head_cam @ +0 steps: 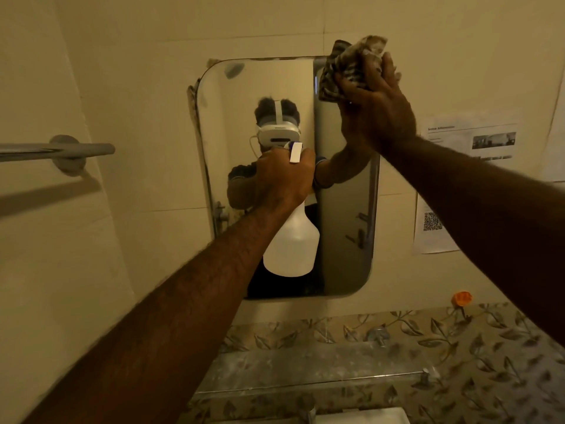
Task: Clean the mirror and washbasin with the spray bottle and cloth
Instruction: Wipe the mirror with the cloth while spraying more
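A rounded wall mirror (266, 84) hangs straight ahead. My left hand (282, 179) grips the trigger head of a white spray bottle (293, 243), held up in front of the mirror's middle. My right hand (377, 108) presses a crumpled striped cloth (348, 67) against the mirror's top right corner. The cloth partly overlaps the wall above the mirror. A white edge of the washbasin (363, 417) shows at the bottom of the view.
A grey towel bar (58, 149) juts from the left wall. Paper notices (470, 142) are stuck on the wall right of the mirror. Below, a narrow glass shelf (305, 384) runs along leaf-patterned tiles, with a tap (377, 335) and an orange object (461, 298).
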Demonstrator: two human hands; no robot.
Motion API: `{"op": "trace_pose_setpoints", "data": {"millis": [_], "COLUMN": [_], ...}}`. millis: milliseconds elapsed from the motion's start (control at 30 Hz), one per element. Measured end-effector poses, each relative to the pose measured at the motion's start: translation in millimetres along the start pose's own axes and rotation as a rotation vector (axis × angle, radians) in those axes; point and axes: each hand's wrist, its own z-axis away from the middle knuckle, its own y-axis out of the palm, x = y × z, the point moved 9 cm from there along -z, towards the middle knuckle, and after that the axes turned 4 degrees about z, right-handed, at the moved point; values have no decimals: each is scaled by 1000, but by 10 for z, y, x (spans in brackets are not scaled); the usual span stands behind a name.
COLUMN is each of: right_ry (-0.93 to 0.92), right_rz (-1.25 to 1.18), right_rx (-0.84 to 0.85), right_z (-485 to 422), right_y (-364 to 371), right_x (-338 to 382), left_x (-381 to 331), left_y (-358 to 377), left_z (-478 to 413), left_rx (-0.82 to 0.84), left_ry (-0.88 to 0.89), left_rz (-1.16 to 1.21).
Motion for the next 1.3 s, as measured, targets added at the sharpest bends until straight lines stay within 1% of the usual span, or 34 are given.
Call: {"op": "trace_pose_setpoints", "data": {"millis": [200,300,433,500,667,767,900,1100,1300], "right_ry": [120,128,131,137,198,272,382,539,725], "right_rz": [-84,-110,-111,-125,-213,-296,-396,-376,-388], "right_rx": [-40,-69,-102,-113,-16,39,123,235,369], "right_z": [410,658,1000,1203,1770,2138,2588,3030,3334], "right_y": [175,249,382,452,715,854,998,1076,1181], "right_x": [70,100,160,198,294,364,472,694,995], "left_x": [279,481,646,749,1008,1169,1394,1612,1756], "left_y": [-27,-60,-113,-114,-91,-104,-89,-59,-144], "left_z": [147,263,466,567,794,928,1128,1397,1593], "left_rx": [2,18,14,23,61,68,97,135,133], "left_ry": [6,-6,34,16,-19,-54,-123,-172,-229], "left_rz": [34,74,121,124,117,135,95,64,35]}}
